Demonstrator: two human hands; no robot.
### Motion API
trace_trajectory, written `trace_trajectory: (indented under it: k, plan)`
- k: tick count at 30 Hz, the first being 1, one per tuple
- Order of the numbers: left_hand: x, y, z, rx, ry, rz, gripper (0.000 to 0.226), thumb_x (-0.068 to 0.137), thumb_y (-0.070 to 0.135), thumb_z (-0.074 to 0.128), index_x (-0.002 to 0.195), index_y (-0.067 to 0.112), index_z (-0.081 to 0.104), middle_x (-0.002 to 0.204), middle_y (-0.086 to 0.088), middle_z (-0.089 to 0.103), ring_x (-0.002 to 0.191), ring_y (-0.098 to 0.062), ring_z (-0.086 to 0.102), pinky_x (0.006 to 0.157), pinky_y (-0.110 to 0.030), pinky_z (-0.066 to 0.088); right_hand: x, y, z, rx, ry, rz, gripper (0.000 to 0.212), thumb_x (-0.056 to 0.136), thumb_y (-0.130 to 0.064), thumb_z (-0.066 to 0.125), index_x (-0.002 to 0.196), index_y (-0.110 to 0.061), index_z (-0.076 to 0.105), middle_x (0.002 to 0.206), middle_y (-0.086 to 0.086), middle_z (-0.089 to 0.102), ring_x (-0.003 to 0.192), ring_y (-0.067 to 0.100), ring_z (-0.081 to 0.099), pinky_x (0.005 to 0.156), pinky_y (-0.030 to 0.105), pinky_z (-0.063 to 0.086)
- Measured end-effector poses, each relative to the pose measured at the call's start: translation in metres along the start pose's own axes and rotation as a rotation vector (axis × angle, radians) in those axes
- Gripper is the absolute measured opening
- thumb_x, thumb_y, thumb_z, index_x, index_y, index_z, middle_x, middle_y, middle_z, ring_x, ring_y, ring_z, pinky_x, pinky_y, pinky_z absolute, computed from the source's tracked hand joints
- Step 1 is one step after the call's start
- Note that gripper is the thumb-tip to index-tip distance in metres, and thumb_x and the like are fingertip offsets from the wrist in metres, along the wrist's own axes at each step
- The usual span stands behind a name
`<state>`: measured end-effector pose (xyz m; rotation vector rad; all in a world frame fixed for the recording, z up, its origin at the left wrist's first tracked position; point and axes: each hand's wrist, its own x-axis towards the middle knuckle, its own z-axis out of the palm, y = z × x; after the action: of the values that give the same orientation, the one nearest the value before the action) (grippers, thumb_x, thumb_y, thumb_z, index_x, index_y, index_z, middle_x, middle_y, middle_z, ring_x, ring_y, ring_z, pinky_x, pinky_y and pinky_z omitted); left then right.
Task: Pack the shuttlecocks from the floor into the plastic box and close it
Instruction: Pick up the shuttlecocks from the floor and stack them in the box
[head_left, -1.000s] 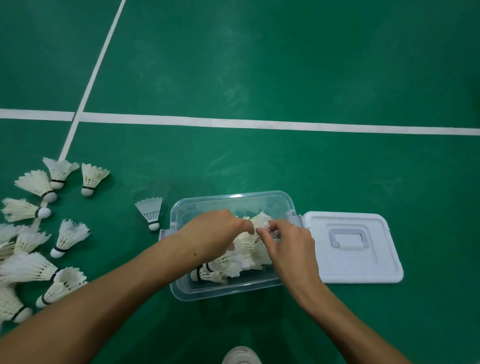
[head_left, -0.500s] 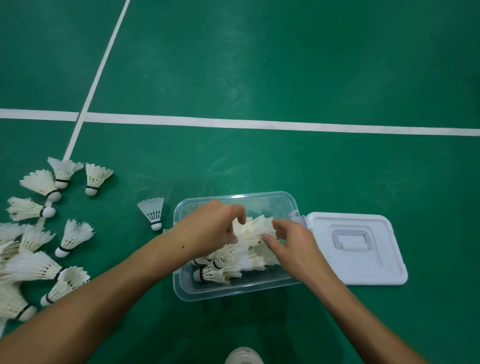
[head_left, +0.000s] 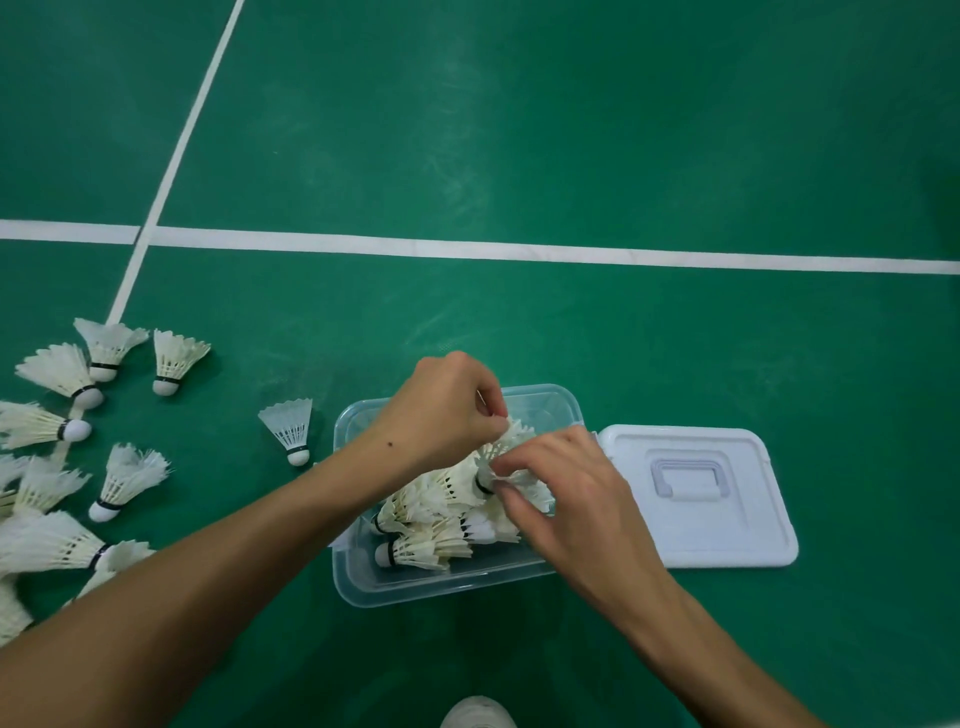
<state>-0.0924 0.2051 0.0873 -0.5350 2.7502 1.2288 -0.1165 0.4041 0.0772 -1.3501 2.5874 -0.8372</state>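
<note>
Shuttlecocks (head_left: 436, 525), feathery white cones, fill clear rectangular plastic box (head_left: 415, 587).

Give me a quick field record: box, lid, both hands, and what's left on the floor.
box: clear plastic box, open, partly filled with shuttlecocks
lid: white lid, flat on the floor, right of the box
left hand: left hand over the box, fingertips pinching feathers
right hand: right hand pinching the same shuttlecock
floor: loose shuttlecocks left of the box; nearest one stands cork-down

Bare floor (head_left: 519, 322) lies behind the box (head_left: 363, 582); loose shuttlecocks (head_left: 124, 478) crowd its left, the lid (head_left: 737, 540) its right.
</note>
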Motion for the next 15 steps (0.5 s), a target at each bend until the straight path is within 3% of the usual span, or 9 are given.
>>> trace_trajectory:
  k: [3, 6, 9, 11, 15]
  plan:
    - [-0.006, 0.0, 0.006, -0.145, 0.064, -0.001, 0.025, 0.101, 0.041, 0.065, 0.089, 0.023, 0.077, 0.075, 0.007, 0.077, 0.06, -0.006, 0.071, 0.064, -0.032, 0.061, -0.003, 0.01, -0.005, -0.037, 0.063, 0.044, 0.01, 0.095, -0.025, 0.076, 0.102, -0.026, 0.07, 0.099, -0.016, 0.069, 0.091, 0.013, 0.063, 0.072, 0.039, 0.056]
    - [-0.017, -0.012, 0.018, -0.102, 0.187, 0.055, 0.029, 0.106, 0.043, 0.056, 0.095, 0.024, 0.074, 0.084, 0.014, 0.074, 0.071, -0.001, 0.068, 0.071, -0.035, 0.061, -0.008, 0.02, -0.015, -0.012, 0.172, 0.192, 0.009, 0.094, -0.024, 0.077, 0.1, -0.025, 0.071, 0.093, -0.015, 0.071, 0.083, 0.01, 0.067, 0.07, 0.04, 0.058]
    - [-0.026, -0.023, 0.036, 0.093, 0.136, 0.168, 0.02, 0.103, 0.04, 0.061, 0.112, 0.027, 0.073, 0.104, 0.016, 0.074, 0.097, -0.003, 0.065, 0.088, -0.036, 0.06, -0.011, 0.026, -0.022, -0.033, 0.259, 0.335, 0.009, 0.092, -0.027, 0.078, 0.096, -0.029, 0.07, 0.089, -0.018, 0.072, 0.078, 0.007, 0.069, 0.066, 0.041, 0.059]
    - [-0.025, -0.026, 0.054, 0.276, 0.069, 0.257, 0.038, 0.099, 0.049, 0.063, 0.131, 0.028, 0.064, 0.125, 0.011, 0.07, 0.118, -0.011, 0.058, 0.099, -0.037, 0.053, -0.011, 0.027, -0.023, -0.07, 0.272, 0.402, 0.008, 0.092, -0.031, 0.077, 0.094, -0.031, 0.07, 0.088, -0.019, 0.072, 0.078, 0.006, 0.069, 0.065, 0.041, 0.058]
    - [-0.017, -0.023, 0.09, 0.579, 0.001, 0.339, 0.063, 0.089, 0.063, 0.068, 0.137, 0.025, 0.055, 0.129, 0.003, 0.067, 0.116, -0.021, 0.055, 0.099, -0.04, 0.047, -0.011, 0.025, -0.02, -0.12, 0.261, 0.471, 0.007, 0.091, -0.036, 0.075, 0.091, -0.034, 0.068, 0.086, -0.021, 0.072, 0.079, 0.004, 0.068, 0.065, 0.038, 0.056]
